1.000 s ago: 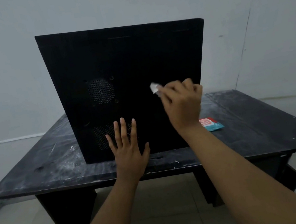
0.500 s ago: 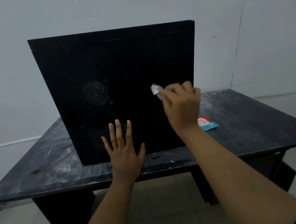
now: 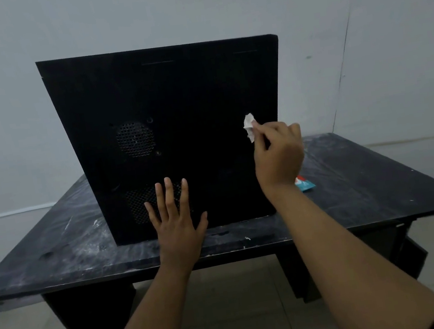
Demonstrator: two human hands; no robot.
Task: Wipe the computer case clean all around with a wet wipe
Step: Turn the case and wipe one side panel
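Observation:
A black computer case (image 3: 171, 95) stands upright on a dark table (image 3: 368, 184), its broad side panel with two round vent grilles facing me. My left hand (image 3: 175, 221) lies flat against the lower part of that panel, fingers straight and spread over the lower grille. My right hand (image 3: 278, 155) is raised at the panel's right side and pinches a crumpled white wet wipe (image 3: 249, 127), which touches the panel near its right edge.
A small red and teal wipe packet (image 3: 304, 183) lies on the table just right of the case, partly behind my right wrist. The tabletop is scuffed with pale smears. A light wall stands close behind, tiled floor below.
My right hand has slid the wipe a little to the right along the panel, toward its right edge. My left hand stays pressed on the lower panel.

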